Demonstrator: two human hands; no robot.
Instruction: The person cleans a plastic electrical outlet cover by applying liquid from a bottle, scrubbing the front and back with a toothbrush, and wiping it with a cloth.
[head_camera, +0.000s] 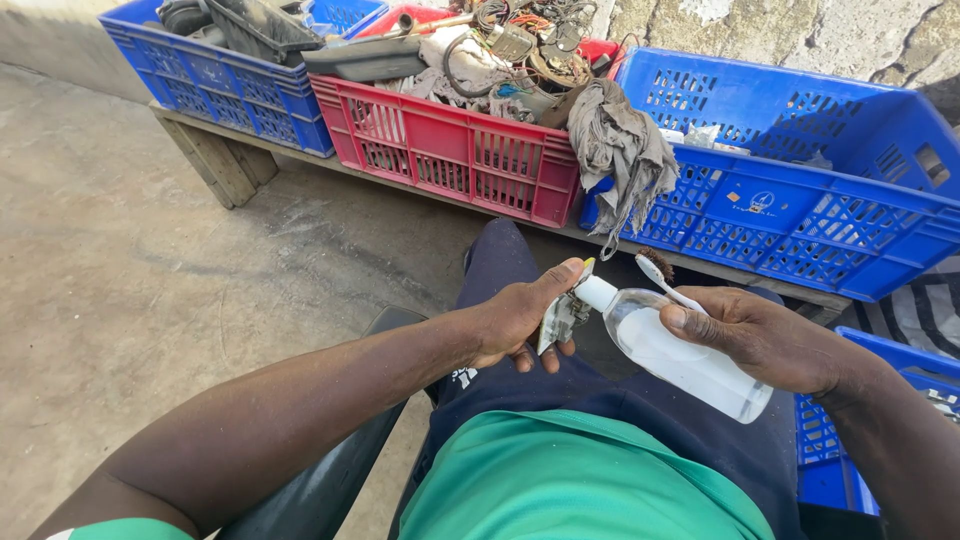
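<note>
Bottle (680, 358) tilted between both hands.

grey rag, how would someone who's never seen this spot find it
Start at the wooden bench along the wall, which carries a row of plastic crates. Where the red crate meets the big blue crate on its right, the grey rag hangs crumpled over the rims. It is the only soft, drooping cloth there; the rest of the red crate's load is wires and hard scrap.

Left hand (515, 318) grips small circuit board (560, 318); right hand (765, 340) tilts clear bottle (680, 360), toothbrush (665, 283) alongside.
</note>
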